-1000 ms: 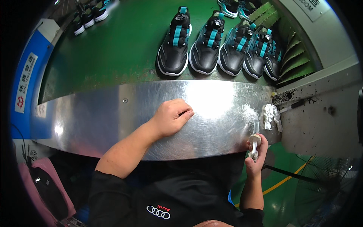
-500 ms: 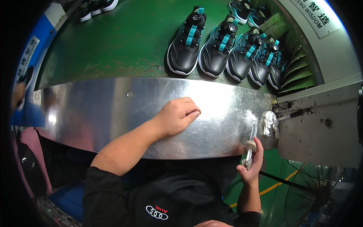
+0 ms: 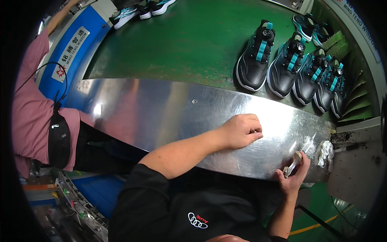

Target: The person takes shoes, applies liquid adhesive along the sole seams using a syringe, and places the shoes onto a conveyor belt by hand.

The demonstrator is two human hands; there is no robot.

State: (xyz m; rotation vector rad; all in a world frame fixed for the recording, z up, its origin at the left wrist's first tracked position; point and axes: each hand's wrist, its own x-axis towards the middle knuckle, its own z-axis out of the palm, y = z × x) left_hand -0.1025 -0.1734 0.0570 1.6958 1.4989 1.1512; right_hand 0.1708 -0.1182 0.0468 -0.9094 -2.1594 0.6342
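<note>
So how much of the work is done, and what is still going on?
Done, by the look of it: five black and teal shoes stand lined up on the green belt. In hand: the right hand holds a small brush-like tool at the edge of the metal table, near a white rag; the left hand rests on the table. Left: no shoe is in front of the person, so I cannot tell.

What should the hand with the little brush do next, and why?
Probably the right hand should bring its small brush a little further onto the shiny metal table. The brush tip sits right at the table's near edge, beside some whitish smears and a crumpled white rag. The left hand rests flat on the metal, steadying the person.
</note>
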